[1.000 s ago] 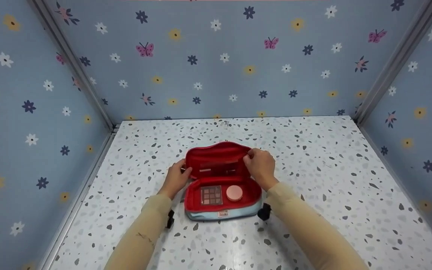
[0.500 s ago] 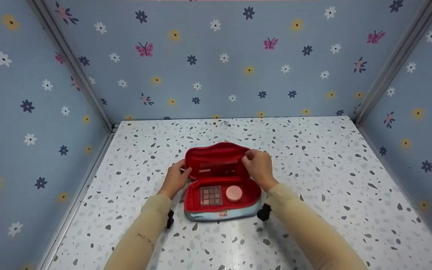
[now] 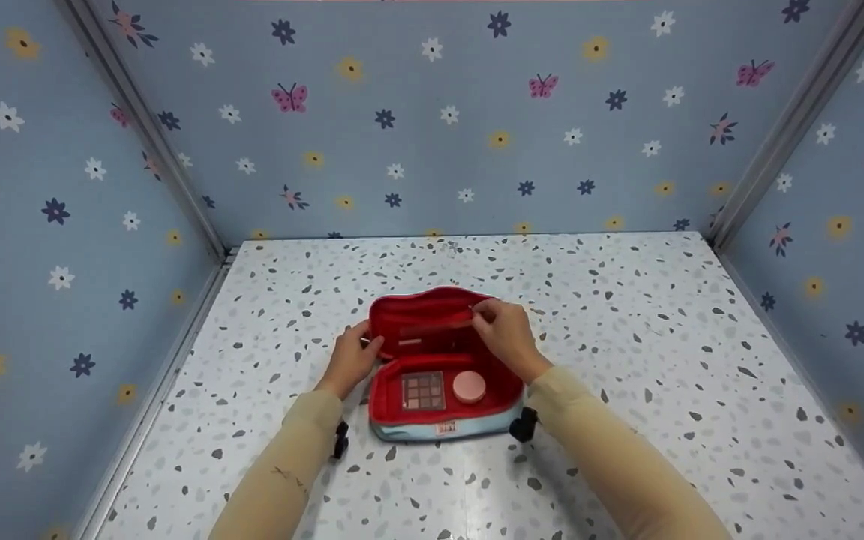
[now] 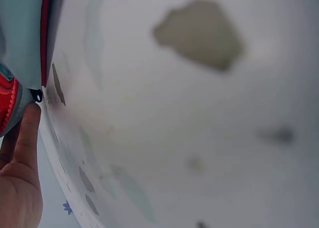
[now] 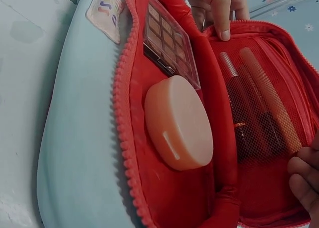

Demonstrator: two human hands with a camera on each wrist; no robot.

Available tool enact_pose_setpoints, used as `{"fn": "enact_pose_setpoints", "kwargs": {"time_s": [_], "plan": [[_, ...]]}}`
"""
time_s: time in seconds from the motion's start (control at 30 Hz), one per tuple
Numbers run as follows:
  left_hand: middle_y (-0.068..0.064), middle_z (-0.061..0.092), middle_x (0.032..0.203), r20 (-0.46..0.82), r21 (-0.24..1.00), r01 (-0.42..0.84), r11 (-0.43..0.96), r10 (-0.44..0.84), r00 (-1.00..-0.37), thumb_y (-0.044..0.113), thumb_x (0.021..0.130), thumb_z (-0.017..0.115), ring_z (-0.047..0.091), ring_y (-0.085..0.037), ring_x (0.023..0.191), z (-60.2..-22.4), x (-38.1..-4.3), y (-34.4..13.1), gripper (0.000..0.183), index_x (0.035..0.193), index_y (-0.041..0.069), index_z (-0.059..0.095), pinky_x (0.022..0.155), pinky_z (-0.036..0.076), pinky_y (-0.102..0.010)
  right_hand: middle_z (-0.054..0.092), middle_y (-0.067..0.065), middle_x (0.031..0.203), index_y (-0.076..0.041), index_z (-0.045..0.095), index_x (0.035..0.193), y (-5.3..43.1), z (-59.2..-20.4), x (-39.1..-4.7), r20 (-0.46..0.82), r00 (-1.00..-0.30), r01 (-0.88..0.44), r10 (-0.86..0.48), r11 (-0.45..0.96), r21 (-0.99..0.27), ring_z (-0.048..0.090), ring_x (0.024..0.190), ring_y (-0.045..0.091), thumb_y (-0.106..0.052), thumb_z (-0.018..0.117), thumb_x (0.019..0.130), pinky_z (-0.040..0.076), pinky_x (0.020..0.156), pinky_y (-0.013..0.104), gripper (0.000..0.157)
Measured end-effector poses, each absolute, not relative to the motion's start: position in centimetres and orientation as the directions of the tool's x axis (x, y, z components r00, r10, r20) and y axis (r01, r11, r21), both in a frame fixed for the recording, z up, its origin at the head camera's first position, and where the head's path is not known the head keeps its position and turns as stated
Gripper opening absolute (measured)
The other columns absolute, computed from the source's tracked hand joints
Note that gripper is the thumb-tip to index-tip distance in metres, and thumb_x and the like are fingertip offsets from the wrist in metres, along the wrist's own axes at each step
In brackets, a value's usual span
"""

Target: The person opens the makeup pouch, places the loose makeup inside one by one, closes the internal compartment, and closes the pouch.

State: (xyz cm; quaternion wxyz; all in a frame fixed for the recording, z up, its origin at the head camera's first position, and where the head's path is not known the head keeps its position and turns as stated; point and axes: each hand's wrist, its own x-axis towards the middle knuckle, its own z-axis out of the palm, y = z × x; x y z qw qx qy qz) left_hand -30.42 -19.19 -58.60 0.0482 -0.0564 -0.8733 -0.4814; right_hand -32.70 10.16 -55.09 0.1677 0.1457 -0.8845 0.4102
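Note:
A makeup bag point(image 3: 447, 430), light blue outside and red inside, lies unzipped with its lid point(image 3: 432, 300) raised. My left hand point(image 3: 352, 358) holds the lid's left edge, its thumb on the inner side. My right hand point(image 3: 511, 337) pinches the zipper pull at the top of the lid's mesh pocket point(image 5: 259, 98); its fingers cover most of the pull. Behind the mesh are several slim makeup tubes point(image 5: 269, 96). In the bag's base lie an eyeshadow palette point(image 3: 423, 391) with a clear cover and a round peach compact point(image 3: 469, 386), side by side.
The bag rests on a white speckled table point(image 3: 627, 337). Blue panels with flowers and butterflies point(image 3: 432, 120) close off the back and both sides, joined by grey metal posts point(image 3: 777, 112). A black wrist camera part point(image 3: 524, 425) sits close by the bag's right front corner.
My right hand has moved left along the top of the mesh pocket, away from the lid's right corner. My left hand and the makeup items have stayed in place.

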Motion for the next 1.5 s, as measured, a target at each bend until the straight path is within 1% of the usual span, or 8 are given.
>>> {"fn": "enact_pose_setpoints", "kwargs": {"time_s": [0.13,0.4,0.53,0.7,0.9,1.1,1.3,1.5], "plan": [[-0.018,0.078,0.113,0.148,0.838,0.153,0.524,0.052,-0.988,0.003,0.107,0.062,0.075,-0.032,0.098,-58.7,-30.4,-19.2,0.022,0.127,0.0,0.072,0.09,0.061,-0.044,0.08,0.016,0.093,0.002,0.079,0.101,9.9,-55.1,-32.6,0.418,-0.896,-0.416,-0.149,0.61,-0.675,0.073,0.085,0.026,-0.001,0.07,0.098,0.063,0.081,0.045,0.01],[-0.018,0.078,0.108,0.125,0.856,0.129,0.5,0.042,-0.991,0.003,0.107,0.062,0.074,-0.029,0.094,-58.7,-30.3,-19.2,0.019,0.123,-0.001,0.072,0.082,0.06,-0.032,0.081,0.016,0.099,0.002,0.078,0.103,9.3,-55.0,-32.5,0.452,-0.87,-0.466,-0.196,0.622,-0.629,0.077,0.094,0.032,-0.003,0.068,0.102,0.063,0.089,0.049,0.012],[-0.018,0.078,0.11,0.128,0.851,0.132,0.508,0.042,-0.991,0.003,0.107,0.062,0.074,-0.03,0.095,-58.7,-30.3,-19.3,0.021,0.125,0.0,0.072,0.084,0.06,-0.035,0.081,0.017,0.101,0.002,0.078,0.105,8.9,-54.9,-32.4,0.433,-0.88,-0.454,-0.198,0.62,-0.64,0.077,0.098,0.033,-0.004,0.067,0.104,0.063,0.092,0.049,0.013],[-0.019,0.078,0.113,0.133,0.846,0.137,0.515,0.046,-0.99,0.003,0.108,0.061,0.075,-0.031,0.098,-58.7,-30.3,-19.4,0.021,0.126,-0.001,0.072,0.088,0.061,-0.04,0.082,0.013,0.098,0.0,0.079,0.104,8.2,-54.7,-32.3,0.393,-0.896,-0.429,-0.205,0.624,-0.653,0.078,0.095,0.028,-0.005,0.066,0.105,0.064,0.091,0.046,0.014],[-0.016,0.078,0.117,0.091,0.859,0.104,0.501,0.052,-0.995,0.004,0.108,0.061,0.074,-0.029,0.102,-58.5,-30.3,-19.5,0.023,0.128,0.002,0.072,0.091,0.06,-0.04,0.081,0.011,0.098,-0.001,0.079,0.108,7.3,-54.5,-32.1,0.334,-0.916,-0.397,-0.221,0.618,-0.679,0.076,0.092,0.023,-0.006,0.065,0.107,0.065,0.089,0.042,0.014],[-0.014,0.077,0.121,0.016,0.891,0.033,0.453,0.042,-0.999,0.005,0.108,0.061,0.072,-0.026,0.107,-58.1,-30.3,-19.5,0.027,0.132,0.004,0.073,0.094,0.059,-0.037,0.08,0.012,0.1,-0.002,0.079,0.113,6.5,-54.2,-31.9,0.282,-0.928,-0.373,-0.244,0.607,-0.702,0.073,0.081,0.021,-0.007,0.064,0.108,0.065,0.081,0.039,0.016],[-0.015,0.077,0.119,0.01,0.895,0.028,0.446,0.042,-0.999,0.004,0.108,0.061,0.072,-0.026,0.105,-58.1,-30.5,-19.5,0.025,0.129,0.002,0.074,0.09,0.059,-0.033,0.081,0.012,0.109,-0.003,0.08,0.114,5.3,-53.8,-31.9,0.249,-0.935,-0.353,-0.252,0.61,-0.71,0.073,0.098,0.024,-0.008,0.066,0.108,0.063,0.096,0.043,0.016],[-0.014,0.077,0.119,-0.012,0.895,0.019,0.446,0.067,-0.998,0.006,0.109,0.06,0.072,-0.025,0.105,-58.1,-30.6,-19.5,0.027,0.132,0.003,0.073,0.092,0.059,-0.035,0.081,0.012,0.11,-0.003,0.08,0.114,3.8,-53.7,-31.8,0.25,-0.929,-0.367,-0.272,0.601,-0.71,0.074,0.1,0.026,-0.009,0.066,0.108,0.063,0.098,0.045,0.017]]}}
